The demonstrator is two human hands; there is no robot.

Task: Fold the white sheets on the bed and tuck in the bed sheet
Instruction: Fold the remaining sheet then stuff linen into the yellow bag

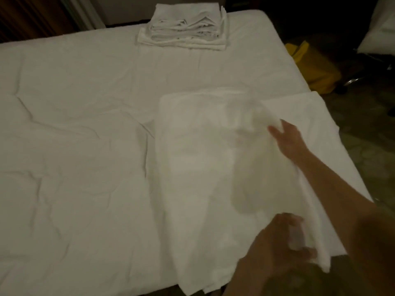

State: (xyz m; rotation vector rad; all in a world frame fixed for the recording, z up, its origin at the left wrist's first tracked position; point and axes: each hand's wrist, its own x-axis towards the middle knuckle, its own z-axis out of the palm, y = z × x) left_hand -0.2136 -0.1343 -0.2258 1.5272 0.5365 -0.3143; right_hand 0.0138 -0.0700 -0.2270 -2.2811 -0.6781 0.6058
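A white sheet (198, 167), partly folded, lies on the near right part of the bed. My right hand (286, 137) reaches over it and pinches a raised, blurred fold near the sheet's far right side. Close to the bed's front edge, my left hand (280, 244) grips the sheet's near right edge, its fingers curled round the layers. The white bed sheet (74, 146) covers the mattress and is creased on the left. A stack of folded white sheets (186, 26) rests at the far edge of the bed.
A yellow object (312, 65) sits on the dark floor past the bed's right side, next to a chair base (352, 80). A white pillow (380, 28) shows at the top right. Dark wall and curtain run behind the bed.
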